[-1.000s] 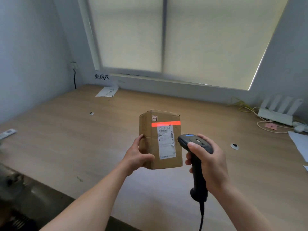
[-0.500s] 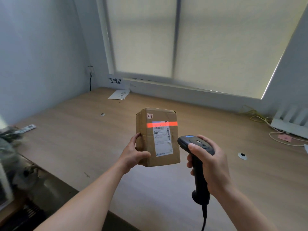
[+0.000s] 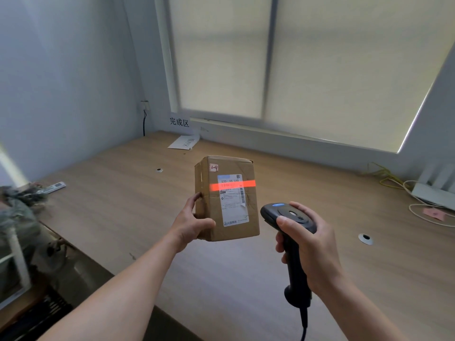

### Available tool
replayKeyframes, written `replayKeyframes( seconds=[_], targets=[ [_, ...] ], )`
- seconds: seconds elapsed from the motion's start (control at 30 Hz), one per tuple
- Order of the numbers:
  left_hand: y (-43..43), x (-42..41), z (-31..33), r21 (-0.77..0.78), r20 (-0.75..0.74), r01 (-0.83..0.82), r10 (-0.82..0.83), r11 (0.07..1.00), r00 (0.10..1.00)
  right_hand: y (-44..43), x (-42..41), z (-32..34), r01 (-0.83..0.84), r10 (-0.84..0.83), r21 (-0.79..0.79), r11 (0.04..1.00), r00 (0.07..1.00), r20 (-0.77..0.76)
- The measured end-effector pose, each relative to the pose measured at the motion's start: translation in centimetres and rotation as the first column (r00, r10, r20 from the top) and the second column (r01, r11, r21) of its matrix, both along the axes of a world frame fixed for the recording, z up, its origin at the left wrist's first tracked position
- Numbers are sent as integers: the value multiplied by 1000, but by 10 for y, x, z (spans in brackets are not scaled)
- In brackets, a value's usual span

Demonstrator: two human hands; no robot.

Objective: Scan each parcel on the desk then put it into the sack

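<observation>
- The left hand [image 3: 190,223] grips the parcel [image 3: 227,198] by its lower left edge. The thumb lies across the front face and the fingers wrap round the side and back.
- The right hand [image 3: 307,242] is closed round the handle of the scanner [image 3: 285,212], thumb on top of its head. I cannot tell whether a finger is on the trigger.
- The parcel is a small brown carton, held upright above the middle of the desk [image 3: 123,205], with its label [image 3: 232,200] facing the scanner.
- A red scan line [image 3: 232,186] crosses the upper part of the label, so the scan of this carton looks under way. Whether it has registered does not show.
- The carton has not yet gone into the sack. No other parcel shows on the desk, so this may be the last, though some could lie out of view.
- Off the desk's left edge is a blurred grey-green bundle [image 3: 14,212], possibly the sack.
- The wooden desk carries a remote control [image 3: 57,186] near its left edge and a paper sheet [image 3: 183,142] at the far edge. Cables [image 3: 394,180] and a white device [image 3: 433,190] sit at the far right corner.
- Behind it are a wall sign [image 3: 179,121] and a window blind [image 3: 295,70], drawn down.
</observation>
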State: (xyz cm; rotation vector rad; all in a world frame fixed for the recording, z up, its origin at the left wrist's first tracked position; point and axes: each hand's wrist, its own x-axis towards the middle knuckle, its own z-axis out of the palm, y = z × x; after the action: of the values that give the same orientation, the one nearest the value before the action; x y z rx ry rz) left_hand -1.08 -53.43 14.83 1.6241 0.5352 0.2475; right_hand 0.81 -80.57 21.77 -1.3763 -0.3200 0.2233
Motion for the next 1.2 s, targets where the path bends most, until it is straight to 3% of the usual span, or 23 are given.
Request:
replayKeyframes(
  seconds=[1.2],
  targets=[
    [23, -38, 17, 37, 28, -114, 113, 993, 993, -7, -14, 8, -74, 73, 18, 997, 997, 26]
  ],
)
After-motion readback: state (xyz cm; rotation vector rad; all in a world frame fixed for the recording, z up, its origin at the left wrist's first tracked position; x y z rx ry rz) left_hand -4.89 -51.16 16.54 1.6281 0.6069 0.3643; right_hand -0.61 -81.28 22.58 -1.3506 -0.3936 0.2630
